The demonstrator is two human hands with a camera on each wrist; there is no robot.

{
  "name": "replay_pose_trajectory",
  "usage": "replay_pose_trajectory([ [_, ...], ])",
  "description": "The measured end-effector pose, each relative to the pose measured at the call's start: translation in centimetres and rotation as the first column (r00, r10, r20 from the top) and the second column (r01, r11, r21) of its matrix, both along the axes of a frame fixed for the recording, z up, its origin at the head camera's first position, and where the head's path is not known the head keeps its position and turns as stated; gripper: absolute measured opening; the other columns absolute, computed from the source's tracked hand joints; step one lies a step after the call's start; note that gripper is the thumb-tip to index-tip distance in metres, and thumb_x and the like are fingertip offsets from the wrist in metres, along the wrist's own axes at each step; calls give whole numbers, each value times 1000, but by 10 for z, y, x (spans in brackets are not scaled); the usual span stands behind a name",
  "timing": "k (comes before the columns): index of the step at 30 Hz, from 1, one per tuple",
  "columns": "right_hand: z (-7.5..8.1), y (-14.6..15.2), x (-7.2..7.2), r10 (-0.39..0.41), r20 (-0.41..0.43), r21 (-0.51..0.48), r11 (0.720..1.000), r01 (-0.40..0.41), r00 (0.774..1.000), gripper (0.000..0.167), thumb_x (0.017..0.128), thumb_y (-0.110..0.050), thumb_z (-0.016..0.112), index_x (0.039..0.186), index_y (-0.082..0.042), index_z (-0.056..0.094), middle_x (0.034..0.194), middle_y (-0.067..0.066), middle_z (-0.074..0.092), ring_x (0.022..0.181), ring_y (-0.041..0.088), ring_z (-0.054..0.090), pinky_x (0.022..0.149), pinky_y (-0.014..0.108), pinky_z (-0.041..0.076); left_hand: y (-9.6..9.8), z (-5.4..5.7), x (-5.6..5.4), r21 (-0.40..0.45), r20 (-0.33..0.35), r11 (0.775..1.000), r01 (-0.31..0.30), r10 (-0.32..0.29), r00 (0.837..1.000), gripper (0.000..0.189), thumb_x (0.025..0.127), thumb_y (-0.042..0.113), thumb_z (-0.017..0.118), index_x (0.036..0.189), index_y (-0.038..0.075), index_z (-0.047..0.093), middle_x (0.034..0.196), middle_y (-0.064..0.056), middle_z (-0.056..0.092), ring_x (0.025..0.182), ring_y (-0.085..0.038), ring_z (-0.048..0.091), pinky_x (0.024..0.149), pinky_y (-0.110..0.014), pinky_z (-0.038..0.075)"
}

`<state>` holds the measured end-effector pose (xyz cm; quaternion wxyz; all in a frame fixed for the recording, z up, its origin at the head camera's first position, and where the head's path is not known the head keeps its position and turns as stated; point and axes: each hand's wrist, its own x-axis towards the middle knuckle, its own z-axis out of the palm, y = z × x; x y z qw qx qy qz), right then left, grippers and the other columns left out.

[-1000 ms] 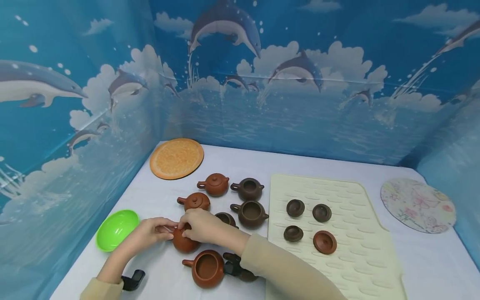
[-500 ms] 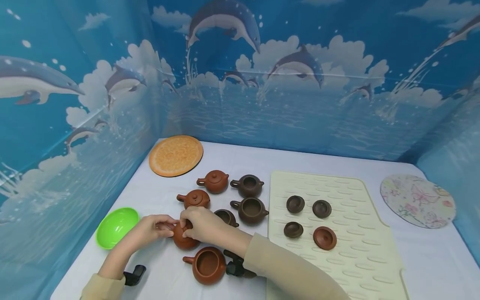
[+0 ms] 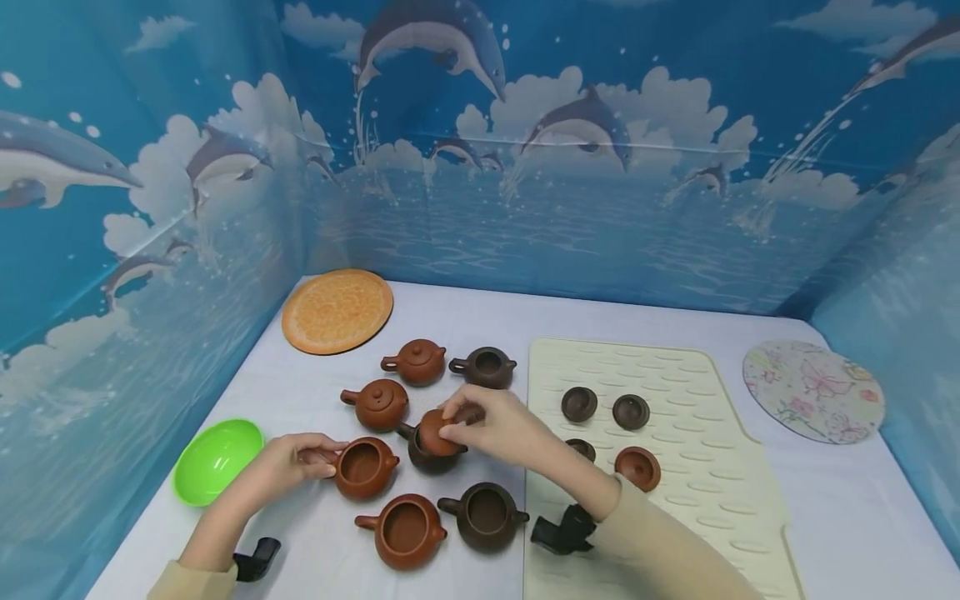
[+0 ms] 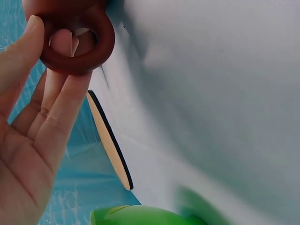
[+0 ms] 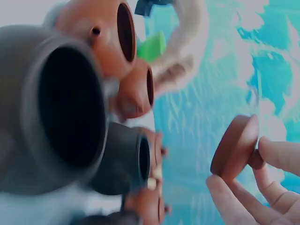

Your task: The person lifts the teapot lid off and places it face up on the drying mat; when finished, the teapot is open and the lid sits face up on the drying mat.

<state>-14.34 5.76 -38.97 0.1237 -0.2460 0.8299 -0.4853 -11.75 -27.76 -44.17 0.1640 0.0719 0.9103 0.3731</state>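
Note:
My left hand (image 3: pixel 296 462) pinches the handle (image 4: pixel 105 42) of a reddish-brown clay teapot (image 3: pixel 363 493), whose top is uncovered. The left wrist view shows thumb and fingers at the handle's loop. Farther right, my right hand (image 3: pixel 502 427) holds a reddish-brown teapot lid (image 5: pixel 236 145) by its knob, tilted on edge, with the underside turned away from the palm. In the head view this lid overlaps a dark open teapot (image 3: pixel 431 461) beneath it. A second open clay teapot (image 3: pixel 405 552) and a dark open one (image 3: pixel 486 537) stand nearer the front.
Two lidded clay teapots (image 3: pixel 414 364) and a dark open one stand behind. On the right, a cream mat (image 3: pixel 712 517) bears several loose lids (image 3: pixel 637 468). A green bowl (image 3: pixel 183 475) is at left, an orange round board (image 3: pixel 337 310) behind, a floral round board (image 3: pixel 813 392) far right.
My right hand has lifted the lid off the clay teapot and carried it to the right, uncovering the teapot's opening. My left hand stays at the handle.

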Motion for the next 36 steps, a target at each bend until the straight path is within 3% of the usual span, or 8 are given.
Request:
replay_pose_trajectory([
  [5, -11, 56, 2, -62, 205, -94, 992, 83, 977, 21, 92, -25, 70, 105, -9, 65, 113, 9, 70, 96, 14, 68, 82, 34, 57, 0, 0, 3, -14, -1, 1000, -7, 7, 1000, 30, 83, 8, 76, 112, 5, 72, 93, -5, 74, 79, -11, 66, 65, -22, 52],
  [8, -20, 87, 8, -83, 319, -162, 977, 140, 944, 29, 95, -24, 67, 111, -1, 61, 119, 17, 67, 99, 17, 68, 87, 40, 58, 0, 1, 2, -8, -20, 1000, 7, -8, 1000, 30, 83, 8, 76, 112, 4, 73, 92, -4, 74, 78, -10, 66, 64, -22, 53],
  [12, -28, 122, 22, -99, 440, -231, 948, 219, 893, 29, 98, -24, 61, 114, 0, 56, 117, 13, 63, 98, 13, 67, 86, 33, 58, 0, 1, 2, -13, -32, 1000, 11, -11, 999, 29, 82, 6, 76, 111, 4, 73, 92, -5, 74, 77, -9, 66, 64, -22, 53],
  [21, -58, 183, 60, 64, 635, -447, 843, 298, 770, 24, 107, -19, 43, 124, -14, 59, 121, -2, 65, 110, 20, 69, 95, 34, 54, 1, 1, 3, -33, -17, 999, -12, 12, 1000, 29, 82, 6, 77, 110, 4, 73, 95, -6, 75, 80, -13, 68, 65, -22, 54],
  [26, -70, 205, 70, 113, 679, -452, 843, 292, 726, 39, 109, -24, 36, 140, -4, 47, 125, -1, 63, 114, 19, 66, 97, 37, 52, 1, 0, 3, -5, -23, 1000, 12, -12, 1000, 29, 82, 6, 77, 110, 3, 73, 97, -9, 75, 81, -12, 69, 67, -21, 55],
  [31, -73, 218, 81, 10, 664, -283, 929, 238, 748, 58, 107, -25, 41, 147, 15, 27, 133, 16, 57, 111, 16, 67, 94, 34, 54, 3, 0, 3, -15, -22, 1000, -6, 6, 1000, 30, 81, 6, 77, 111, 3, 73, 98, -10, 75, 82, -14, 70, 67, -21, 55],
  [33, -71, 220, 86, -105, 605, -113, 970, 216, 789, 58, 105, -28, 47, 146, 12, 34, 136, 21, 56, 111, 4, 64, 92, 27, 55, 4, 0, 3, -26, -22, 999, -19, 19, 1000, 31, 81, 6, 77, 112, 3, 73, 99, -10, 75, 82, -14, 70, 66, -22, 54],
  [36, -68, 222, 93, -205, 463, 105, 979, 177, 862, 48, 103, -31, 52, 139, 1, 53, 135, 20, 59, 106, -7, 59, 84, 19, 52, 4, 1, 2, -41, -21, 999, -35, 34, 999, 31, 81, 6, 77, 112, 5, 73, 99, -9, 75, 81, -14, 69, 65, -22, 54],
])
